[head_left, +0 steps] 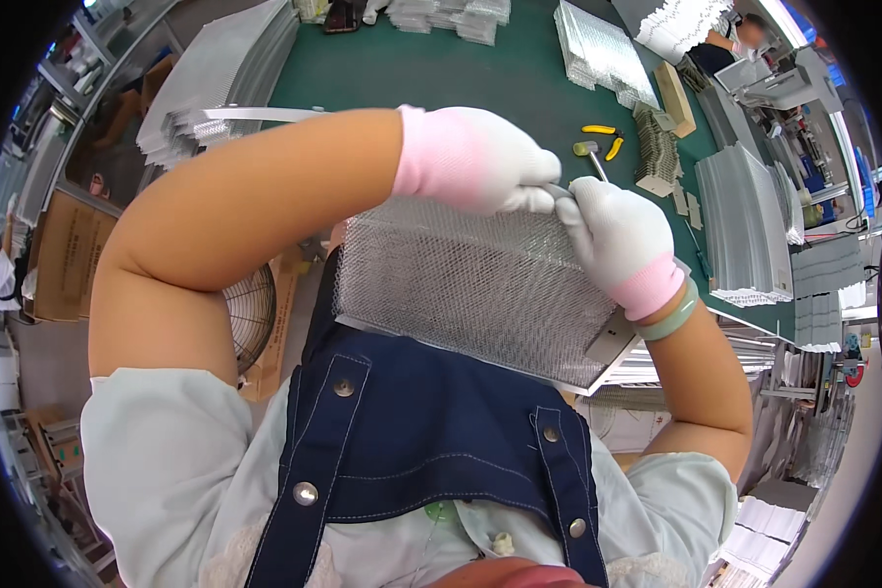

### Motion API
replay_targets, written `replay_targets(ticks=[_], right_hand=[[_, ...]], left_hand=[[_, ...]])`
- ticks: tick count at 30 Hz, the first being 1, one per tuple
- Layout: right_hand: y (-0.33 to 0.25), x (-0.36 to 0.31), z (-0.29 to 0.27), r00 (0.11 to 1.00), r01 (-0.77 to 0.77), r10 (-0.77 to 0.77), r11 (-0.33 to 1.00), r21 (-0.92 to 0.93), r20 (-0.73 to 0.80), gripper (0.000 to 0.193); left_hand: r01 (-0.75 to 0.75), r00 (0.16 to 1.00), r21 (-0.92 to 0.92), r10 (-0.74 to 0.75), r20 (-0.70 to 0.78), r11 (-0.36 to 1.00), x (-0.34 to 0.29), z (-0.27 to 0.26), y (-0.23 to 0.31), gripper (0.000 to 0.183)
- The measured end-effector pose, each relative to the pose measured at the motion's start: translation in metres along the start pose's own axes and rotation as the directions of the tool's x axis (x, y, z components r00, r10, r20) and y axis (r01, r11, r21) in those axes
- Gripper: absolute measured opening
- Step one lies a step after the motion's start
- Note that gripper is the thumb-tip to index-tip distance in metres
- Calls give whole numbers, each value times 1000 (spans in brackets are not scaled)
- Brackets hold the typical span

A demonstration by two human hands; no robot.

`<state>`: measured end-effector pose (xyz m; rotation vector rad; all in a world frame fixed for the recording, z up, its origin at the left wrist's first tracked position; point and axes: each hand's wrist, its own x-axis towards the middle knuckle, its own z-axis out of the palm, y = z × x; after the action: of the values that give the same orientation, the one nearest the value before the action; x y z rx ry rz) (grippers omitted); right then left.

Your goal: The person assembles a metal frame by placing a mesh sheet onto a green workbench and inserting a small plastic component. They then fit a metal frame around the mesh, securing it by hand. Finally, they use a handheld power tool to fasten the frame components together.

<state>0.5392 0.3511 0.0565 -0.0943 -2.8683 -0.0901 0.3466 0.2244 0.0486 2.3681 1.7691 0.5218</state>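
Observation:
Both my hands wear white knit gloves with pink cuffs and meet above the far right part of a silver metal mesh panel (441, 284). The panel rests against my lap and the bench edge, with a solid metal strip along its near edge. My left hand (480, 162) reaches across from the left, fingers curled closed. My right hand (619, 225) is closed too, its fingertips touching the left ones. Between the fingertips shows a small grey bit (559, 192), too covered to name. A mallet (588, 150) and yellow-handled pliers (612, 142) lie just beyond.
Silver sheets are stacked on the green bench (412, 78) at the far left (230, 69) and right (740, 225). A block of thin plates (655, 147) and a wooden block (674, 98) stand nearer. A fan (252, 318) is at my left; another person (730, 44) sits far right.

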Motion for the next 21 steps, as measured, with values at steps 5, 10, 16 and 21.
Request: replay_targets(ticks=[5, 10, 16, 21], right_hand=[[0, 0, 7, 995, -59, 53, 995, 81, 85, 27], [9, 9, -4, 977, -153, 86, 922, 356, 197, 28], [8, 8, -4, 967, -192, 122, 927, 323, 226, 28], [7, 21, -20, 894, -333, 101, 801, 498, 436, 30]], left_hand=[[95, 995, 177, -100, 22, 980, -7, 6, 7, 31], [62, 998, 108, -60, -15, 992, -7, 1, 5, 28], [154, 970, 175, -182, 161, 973, 4, -8, 13, 30], [415, 831, -117, -323, 453, 902, 4, -35, 21, 35]])
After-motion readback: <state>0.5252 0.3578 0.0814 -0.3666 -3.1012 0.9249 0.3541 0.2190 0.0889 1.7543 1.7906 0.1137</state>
